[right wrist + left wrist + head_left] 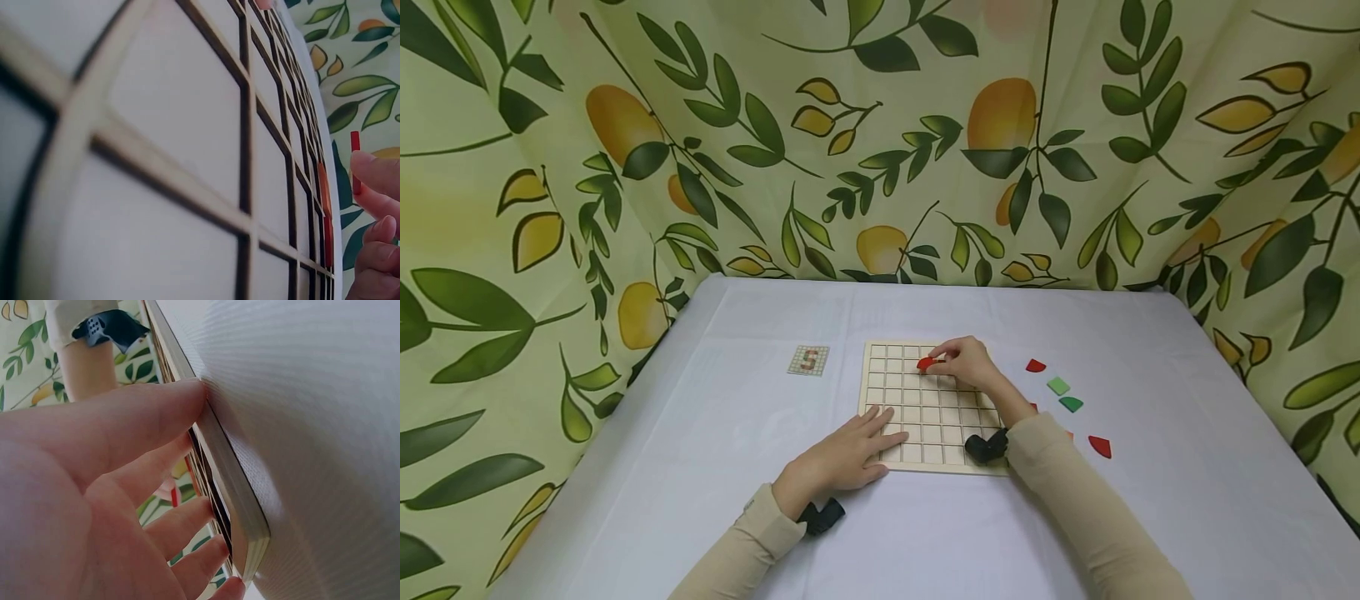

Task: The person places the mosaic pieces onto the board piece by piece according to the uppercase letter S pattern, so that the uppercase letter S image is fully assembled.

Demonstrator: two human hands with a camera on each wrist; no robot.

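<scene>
A pale wooden grid board lies on the white-covered table. My right hand is over its far part, pinching a thin red tile between thumb and fingertip, raised off the grid. Beyond it in the right wrist view, another red tile and an orange-red tile sit on the board. My left hand rests at the near left corner with spread fingers; its thumb touches the board's side edge, and the other fingers reach over the top.
Left of the board lies a small gridded card with a red S-like figure. To the right are loose tiles: red, light green, dark green and another red. My right sleeve partly covers others. A leaf-patterned curtain hangs behind.
</scene>
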